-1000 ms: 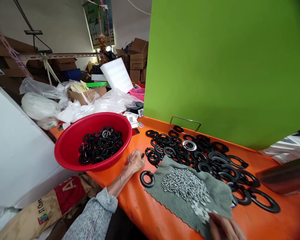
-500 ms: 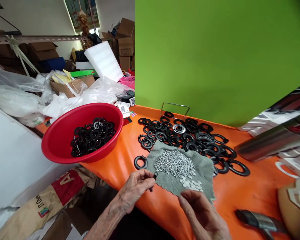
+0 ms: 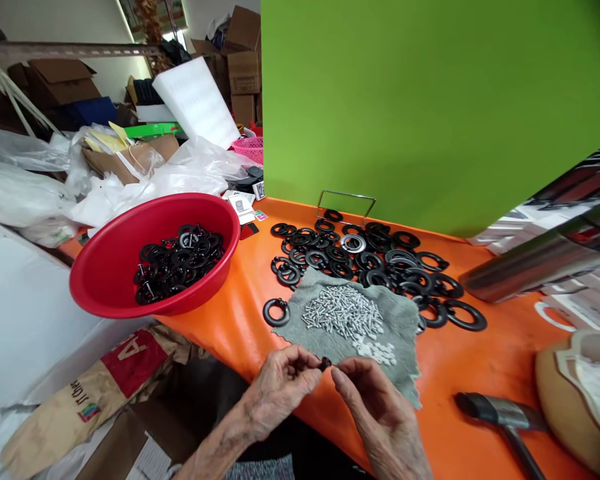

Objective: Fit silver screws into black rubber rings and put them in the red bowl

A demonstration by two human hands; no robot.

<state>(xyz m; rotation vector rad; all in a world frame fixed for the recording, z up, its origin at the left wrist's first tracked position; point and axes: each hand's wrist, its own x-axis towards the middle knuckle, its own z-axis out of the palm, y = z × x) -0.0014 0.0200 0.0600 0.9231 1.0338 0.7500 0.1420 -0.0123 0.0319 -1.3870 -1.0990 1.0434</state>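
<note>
While both hands (image 3: 280, 400) meet just above the near edge of a grey cloth, the left hand (image 3: 280, 400) is curled nearly shut and the right hand (image 3: 377, 417) pinches with thumb and forefinger. Between their fingertips sits a small black part (image 3: 325, 363), held by both hands, though it is too small to make out in detail. The hands hover over the near edge of an orange surface (image 3: 445, 373), and the cloth (image 3: 400, 333) lies on it just beyond them, carrying a heap of silver screws (image 3: 343, 312) with a small patch of white pieces (image 3: 377, 352) beside it.

A single black ring (image 3: 276, 312) lies just left of the cloth. Many more black rings (image 3: 360, 263) spread across the surface behind and to the right of the cloth, some overlapping, with one silver ring (image 3: 353, 243) among them. To the right, near the surface's front edge, rests a metal-headed hammer (image 3: 500, 412). To the left, a red bowl (image 3: 105, 293) holds a pile of black rings with screws through them (image 3: 180, 257).

Beyond the rings, a wire stand (image 3: 347, 203) leans against a green panel (image 3: 430, 113). Past the bowl lie white plastic bags (image 3: 145, 180), a pink basket (image 3: 247, 150), a white foam block (image 3: 195, 100) and stacked cardboard boxes (image 3: 243, 73).
</note>
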